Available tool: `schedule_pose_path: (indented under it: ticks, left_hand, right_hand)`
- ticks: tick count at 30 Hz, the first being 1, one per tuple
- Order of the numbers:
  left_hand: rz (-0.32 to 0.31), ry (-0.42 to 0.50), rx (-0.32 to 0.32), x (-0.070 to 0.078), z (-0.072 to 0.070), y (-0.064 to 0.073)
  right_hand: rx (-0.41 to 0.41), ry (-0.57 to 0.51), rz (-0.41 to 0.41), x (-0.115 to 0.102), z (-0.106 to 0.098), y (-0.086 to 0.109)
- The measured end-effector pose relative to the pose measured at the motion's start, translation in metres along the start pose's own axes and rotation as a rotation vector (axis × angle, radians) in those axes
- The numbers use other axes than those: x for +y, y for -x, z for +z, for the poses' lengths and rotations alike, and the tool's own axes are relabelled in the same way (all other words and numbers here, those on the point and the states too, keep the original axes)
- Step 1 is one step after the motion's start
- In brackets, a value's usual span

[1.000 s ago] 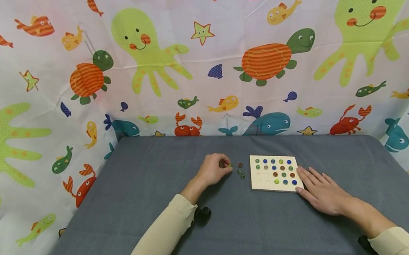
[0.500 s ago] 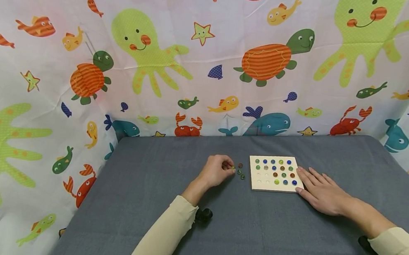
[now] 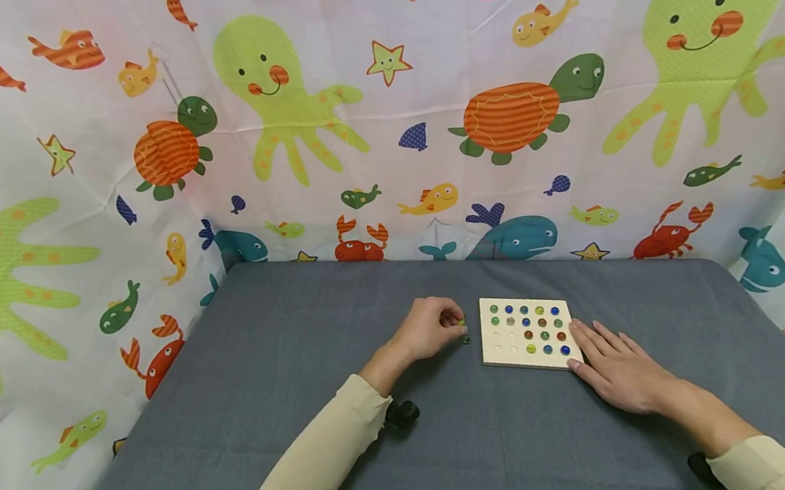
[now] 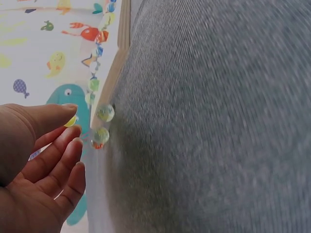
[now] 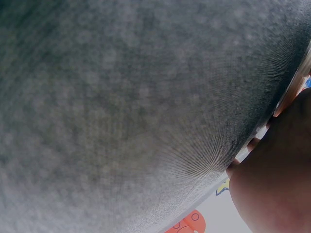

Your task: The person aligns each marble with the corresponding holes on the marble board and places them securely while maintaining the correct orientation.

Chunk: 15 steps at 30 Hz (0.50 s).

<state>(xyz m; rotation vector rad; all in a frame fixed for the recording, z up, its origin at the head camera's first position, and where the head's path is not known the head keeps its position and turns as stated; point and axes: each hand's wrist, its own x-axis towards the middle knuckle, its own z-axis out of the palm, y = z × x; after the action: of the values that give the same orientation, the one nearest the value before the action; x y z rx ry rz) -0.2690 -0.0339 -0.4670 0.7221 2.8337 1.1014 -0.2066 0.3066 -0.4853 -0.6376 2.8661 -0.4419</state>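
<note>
My left hand (image 3: pixel 427 327) pinches a yellow marble (image 4: pixel 71 120) between thumb and index finger, above the cloth just left of the board. Near its fingertips in the left wrist view are loose marbles, one clear greenish marble (image 4: pixel 105 112) close to two others. In the head view one green marble (image 3: pixel 465 339) shows beside the thumb, and the hand covers the others. A pale wooden board (image 3: pixel 504 359) holds rows of coloured marbles, with several bare hollows (image 3: pixel 497 348) at its lower left. My right hand (image 3: pixel 619 370) lies flat, straight fingers touching the board's right edge.
Grey cloth (image 3: pixel 499 456) covers the table under the board and both hands. A white curtain (image 3: pixel 426 57) printed with sea animals hangs behind the table and along its sides. A small black device (image 3: pixel 403 414) sits at the left wrist.
My left hand has moved slightly right with the yellow marble, over the loose marbles, and now hides most of them. The right hand and the board have stayed put.
</note>
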Motion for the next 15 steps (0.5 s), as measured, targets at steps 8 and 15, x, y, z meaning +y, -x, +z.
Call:
schedule_pose_path:
  ticks: [8,15]
  left_hand:
    - [0.007,-0.006,-0.031,0.006,0.008,-0.005]
    - [0.022,-0.002,-0.043,0.012,0.011,-0.008]
  right_hand:
    - [-0.003,-0.001,0.002,0.000,0.000,0.000]
    - [-0.002,-0.004,0.001,0.000,-0.001,0.000]
